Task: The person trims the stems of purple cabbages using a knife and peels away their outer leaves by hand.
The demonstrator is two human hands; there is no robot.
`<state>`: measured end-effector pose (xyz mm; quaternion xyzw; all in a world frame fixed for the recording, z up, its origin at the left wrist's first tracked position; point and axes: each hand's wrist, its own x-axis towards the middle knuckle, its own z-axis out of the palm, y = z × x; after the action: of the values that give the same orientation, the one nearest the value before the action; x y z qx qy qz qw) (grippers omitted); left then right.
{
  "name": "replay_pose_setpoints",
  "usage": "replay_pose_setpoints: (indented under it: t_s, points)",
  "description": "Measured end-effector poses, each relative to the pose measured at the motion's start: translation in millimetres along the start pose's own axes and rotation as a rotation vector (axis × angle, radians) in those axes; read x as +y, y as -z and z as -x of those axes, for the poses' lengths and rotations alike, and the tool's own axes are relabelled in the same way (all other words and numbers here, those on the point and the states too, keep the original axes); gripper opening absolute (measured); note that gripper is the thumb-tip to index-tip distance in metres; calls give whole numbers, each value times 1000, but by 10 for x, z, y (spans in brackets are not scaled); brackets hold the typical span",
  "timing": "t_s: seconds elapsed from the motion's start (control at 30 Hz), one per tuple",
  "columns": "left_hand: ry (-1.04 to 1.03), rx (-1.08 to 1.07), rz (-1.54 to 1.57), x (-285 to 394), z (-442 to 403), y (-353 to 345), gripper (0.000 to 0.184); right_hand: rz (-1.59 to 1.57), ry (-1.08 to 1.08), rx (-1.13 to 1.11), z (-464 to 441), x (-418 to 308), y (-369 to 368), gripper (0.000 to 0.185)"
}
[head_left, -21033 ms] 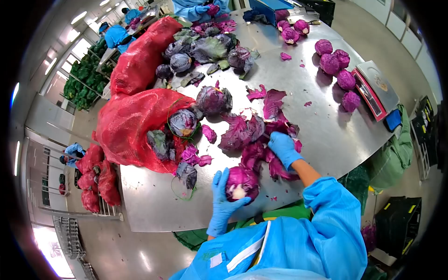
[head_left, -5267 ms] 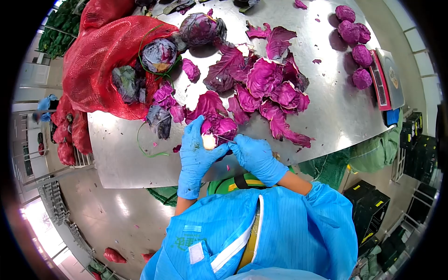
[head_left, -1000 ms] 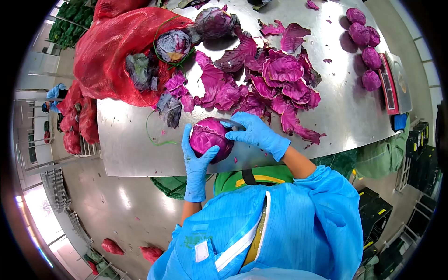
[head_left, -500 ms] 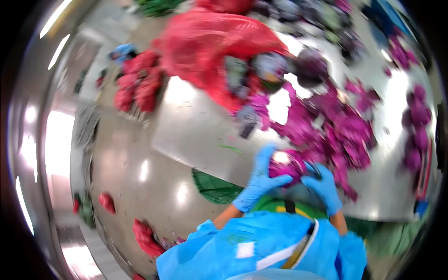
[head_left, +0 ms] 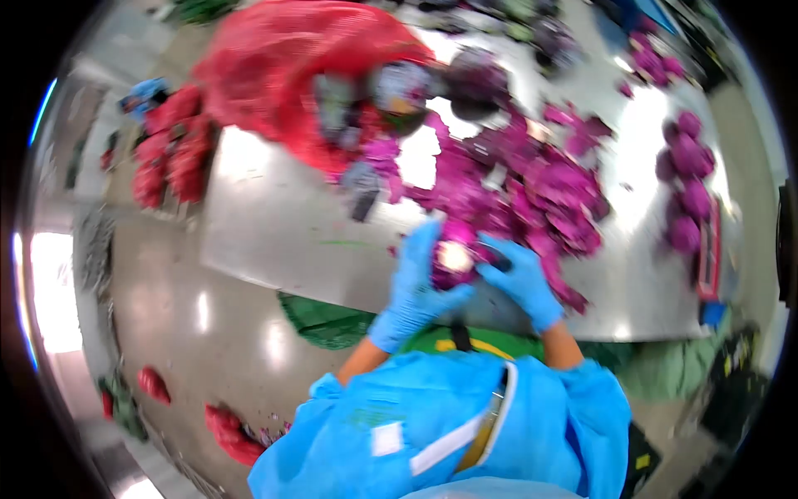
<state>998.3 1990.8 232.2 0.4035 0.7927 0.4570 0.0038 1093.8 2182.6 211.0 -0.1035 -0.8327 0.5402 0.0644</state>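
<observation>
A peeled red cabbage [head_left: 454, 259], its pale stem end facing up, is held over the near edge of the metal table. My left hand [head_left: 413, 287], in a blue glove, is wrapped around its left side, thumb along the bottom. On the other side my gloved right hand [head_left: 524, 281] is closed around a small dark object [head_left: 502, 264], its fingertips at the cabbage; blur hides what kind of object it is. Loose purple cabbage leaves [head_left: 549, 195] lie in a heap just beyond both hands.
A red mesh sack [head_left: 291, 75] with unpeeled cabbages spilling from its mouth lies on the metal table [head_left: 266, 224]. Peeled cabbages [head_left: 688, 187] line the right side, near a red-edged box [head_left: 709, 258]. More filled red sacks [head_left: 179, 154] stand on the floor at left.
The view has shifted, so the table and hands appear further left. The cabbage has turned slightly, its pale stem end now lower. Both hands stay on it.
</observation>
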Motion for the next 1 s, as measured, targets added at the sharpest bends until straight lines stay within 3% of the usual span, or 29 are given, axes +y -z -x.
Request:
replay_pose_setpoints:
  t_s: [0.03, 0.1, 0.2, 0.3, 0.43, 0.53, 0.63, 0.77, 0.83, 0.87, 1.0]
  points:
    - [113, -36, 7, 62, 6, -3, 112, -10, 36, 6, 8, 30, -7, 55]
    - [131, -56, -70, -50, 143, -101, 113, 19, 105, 6, 7, 162, -10, 53]
    - [198, -32, -42, -21, 158, -135, 112, -197, 23, 60, 34, 216, -55, 45]
    - [195, -30, -46, -44, 188, -129, 113, -784, -558, 127, 215, 35, 261, 34]
    - [276, -92, 74, -101, 206, -84, 116, -872, -519, 278, 891, 194, -124, 34]
    - [444, -254, -28, 3, 104, -10, 120, -735, -519, 280, 1083, 3, -274, 25]
    - [319, -153, -69, -116, 214, -132, 122, -134, -215, 280, 890, -169, -288, 27]
    - [361, -115, 125, -192, 255, -206, 124, 180, -57, 287, 702, -181, -316, 26]
    - [281, -95, 83, -157, 220, -194, 124, 28, -11, 358, 660, -185, -335, 26]
    - [337, -116, 102, -64, 197, -166, 124, -47, 12, 389, 649, -184, -339, 26]
    - [301, -103, 71, -101, 238, -204, 122, 160, 37, 347, 675, -178, -308, 19]
